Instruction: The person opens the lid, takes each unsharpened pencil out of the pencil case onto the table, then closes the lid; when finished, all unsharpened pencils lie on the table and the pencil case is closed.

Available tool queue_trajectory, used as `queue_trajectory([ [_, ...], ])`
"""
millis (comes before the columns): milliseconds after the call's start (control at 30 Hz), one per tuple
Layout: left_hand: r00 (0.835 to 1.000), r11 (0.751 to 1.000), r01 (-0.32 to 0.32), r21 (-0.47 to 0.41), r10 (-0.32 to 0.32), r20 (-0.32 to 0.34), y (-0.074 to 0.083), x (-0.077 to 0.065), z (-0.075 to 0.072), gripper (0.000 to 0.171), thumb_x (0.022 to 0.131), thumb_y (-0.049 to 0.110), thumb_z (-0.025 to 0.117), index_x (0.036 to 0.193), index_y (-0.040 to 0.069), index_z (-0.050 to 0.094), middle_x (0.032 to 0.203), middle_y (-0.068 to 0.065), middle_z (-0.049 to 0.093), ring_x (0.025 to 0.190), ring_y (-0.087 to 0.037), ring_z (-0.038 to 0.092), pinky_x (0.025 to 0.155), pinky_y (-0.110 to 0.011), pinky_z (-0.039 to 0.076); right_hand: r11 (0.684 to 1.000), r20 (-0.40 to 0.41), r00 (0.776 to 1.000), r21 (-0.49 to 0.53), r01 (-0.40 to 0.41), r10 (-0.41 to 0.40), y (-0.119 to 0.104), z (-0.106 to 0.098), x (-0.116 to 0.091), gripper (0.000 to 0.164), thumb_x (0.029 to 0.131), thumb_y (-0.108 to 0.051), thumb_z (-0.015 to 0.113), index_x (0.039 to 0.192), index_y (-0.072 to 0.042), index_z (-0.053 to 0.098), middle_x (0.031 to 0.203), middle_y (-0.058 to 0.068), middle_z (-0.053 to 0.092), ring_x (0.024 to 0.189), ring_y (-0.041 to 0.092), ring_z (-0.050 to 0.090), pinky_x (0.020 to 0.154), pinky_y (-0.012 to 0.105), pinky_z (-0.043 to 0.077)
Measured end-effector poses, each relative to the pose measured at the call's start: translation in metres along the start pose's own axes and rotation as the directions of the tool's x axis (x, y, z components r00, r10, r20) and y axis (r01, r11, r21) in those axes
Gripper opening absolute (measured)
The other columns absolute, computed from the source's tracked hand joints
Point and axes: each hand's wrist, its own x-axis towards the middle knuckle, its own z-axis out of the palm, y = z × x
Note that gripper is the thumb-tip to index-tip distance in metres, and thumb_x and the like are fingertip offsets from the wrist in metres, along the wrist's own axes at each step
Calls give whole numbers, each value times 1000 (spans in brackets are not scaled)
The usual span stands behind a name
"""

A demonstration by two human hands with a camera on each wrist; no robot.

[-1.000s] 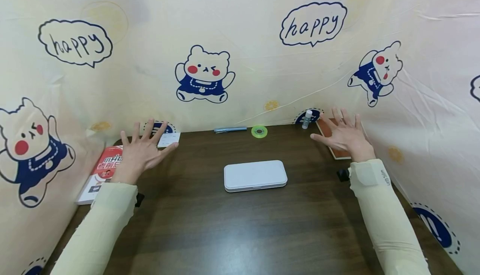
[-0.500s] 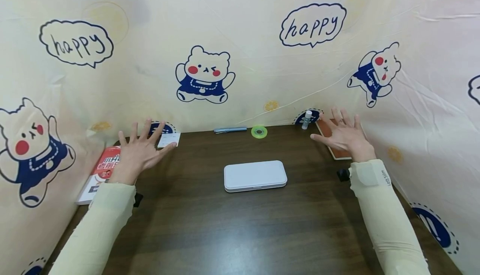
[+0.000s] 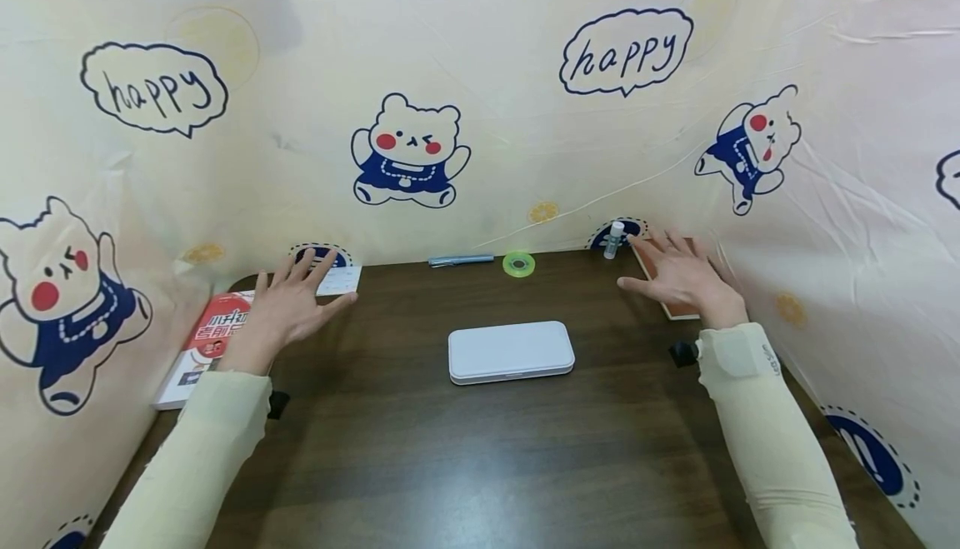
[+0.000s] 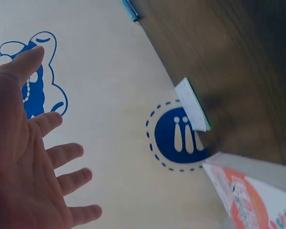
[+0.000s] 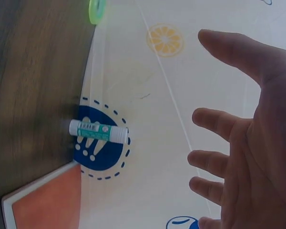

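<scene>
Spread fingers and nothing held: my left hand [image 3: 285, 311] hovers over the table's left side, overlapping the red-and-white book [image 3: 213, 324] in the head view. Just past its fingers lies a small white paper pad [image 3: 341, 281]. My right hand [image 3: 686, 278], also with fingers spread, is above an orange-brown notebook [image 3: 681, 312] and partly hides it. A glue stick [image 5: 97, 130] stands upright beside that notebook, to the left of the right hand. Midway between the hands, a closed white flat case [image 3: 512, 352] lies on the table.
A blue pen [image 3: 461, 261] and a green roll of tape [image 3: 508, 264] lie along the back edge of the dark wooden table [image 3: 420, 449]. A printed cloth [image 3: 510, 57] hangs behind and along both sides.
The fingers of both hands have tipped downward a little, and the left hand has shifted slightly right. The objects on the table stay where they were.
</scene>
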Motion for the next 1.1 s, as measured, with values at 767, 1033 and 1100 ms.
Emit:
queue_trajectory([
  [767,996,837,-66,-543,85,11,53,-7,48,73,92,53,66,151,19,42,149,-15,51,136,-38,49,106,-60,41,953,20,980,240,185,-196,-41,37,14,65,90,-44,70,146,-19,48,152,12,48,143,40,39,112,63,33],
  [1033,989,821,-137,-554,143,-33,80,-12,76,66,90,36,73,147,14,48,146,-16,55,130,-37,56,102,-56,46,936,61,961,251,246,-269,-69,57,17,61,88,-42,72,142,-20,53,150,10,51,142,41,41,111,63,34],
  [1100,988,822,-142,-552,152,-28,86,-12,82,67,89,34,75,147,14,48,146,-16,55,129,-37,56,101,-55,47,932,84,953,253,261,-290,-75,62,18,62,88,-42,72,142,-21,53,150,9,51,142,39,42,112,62,34],
])
